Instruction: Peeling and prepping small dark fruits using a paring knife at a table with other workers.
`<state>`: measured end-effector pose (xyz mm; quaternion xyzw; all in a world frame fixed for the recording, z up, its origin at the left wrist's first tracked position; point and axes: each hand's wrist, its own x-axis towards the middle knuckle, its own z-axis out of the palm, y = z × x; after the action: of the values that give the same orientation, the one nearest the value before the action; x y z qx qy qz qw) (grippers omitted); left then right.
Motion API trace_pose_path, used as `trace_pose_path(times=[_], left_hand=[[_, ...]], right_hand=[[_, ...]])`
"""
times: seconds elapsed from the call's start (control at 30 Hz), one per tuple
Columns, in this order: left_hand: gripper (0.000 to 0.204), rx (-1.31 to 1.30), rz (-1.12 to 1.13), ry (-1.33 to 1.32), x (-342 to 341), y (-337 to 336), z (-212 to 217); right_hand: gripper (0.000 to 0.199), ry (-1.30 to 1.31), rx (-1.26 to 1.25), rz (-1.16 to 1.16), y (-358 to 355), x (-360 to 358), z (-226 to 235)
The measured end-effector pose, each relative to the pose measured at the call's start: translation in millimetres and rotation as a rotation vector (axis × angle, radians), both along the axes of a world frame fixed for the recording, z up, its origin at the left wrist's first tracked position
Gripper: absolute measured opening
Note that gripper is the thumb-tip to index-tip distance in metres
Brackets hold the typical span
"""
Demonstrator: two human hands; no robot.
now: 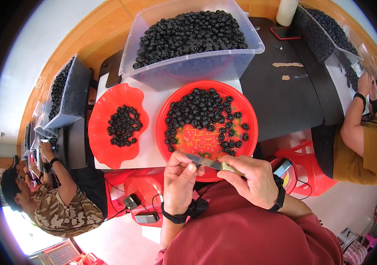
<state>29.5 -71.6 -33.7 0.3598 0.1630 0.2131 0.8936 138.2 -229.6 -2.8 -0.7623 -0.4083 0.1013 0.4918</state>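
Note:
In my right hand (254, 180) is a small knife (204, 161), gripped by its pale handle, with the blade pointing left. My left hand (180, 180) is closed at the blade's tip, thumb against fingers; whatever it pinches is too hidden to make out. Both hands are over the near rim of a round red tray (163, 99). Small round black bead-like pieces with holes (197, 108) are heaped in its far half, and several lie loose at its right. To the left, a red wavy-edged dish (98, 128) holds a smaller pile of similar black pieces (124, 126).
Behind the tray stands a big clear plastic bin (188, 70) full of black pieces. A dark table (281, 106) extends right, with a phone (285, 33) and white bottle (287, 11) at its back. People work at similar bins on both sides. Red stools (144, 190) stand below.

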Motion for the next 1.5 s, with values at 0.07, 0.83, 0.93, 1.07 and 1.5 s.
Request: trace_pose_path(times=[0.07,0.83,0.93,1.07,1.5], left_hand=[[0.01,-0.027,-0.03,-0.017,2,-1,-1],[0.024,0.769,0.686,0.324,-26,77,54],[0.035,0.897,0.822,0.342,-39,94,47],[0.042,0.771,0.912,0.452,-65,124,39],[0.043,-0.055,0.368,0.321,-144,284,9]], right_hand=[[0.031,0.028,-0.008,-0.001,1,3,1],[0.026,0.144,-0.022,0.015,6,8,9],[0.024,0.229,-0.061,0.045,3,13,10],[0.019,0.2,-0.059,0.141,10,25,31],[0.031,-0.494,-0.231,0.511,174,10,23]])
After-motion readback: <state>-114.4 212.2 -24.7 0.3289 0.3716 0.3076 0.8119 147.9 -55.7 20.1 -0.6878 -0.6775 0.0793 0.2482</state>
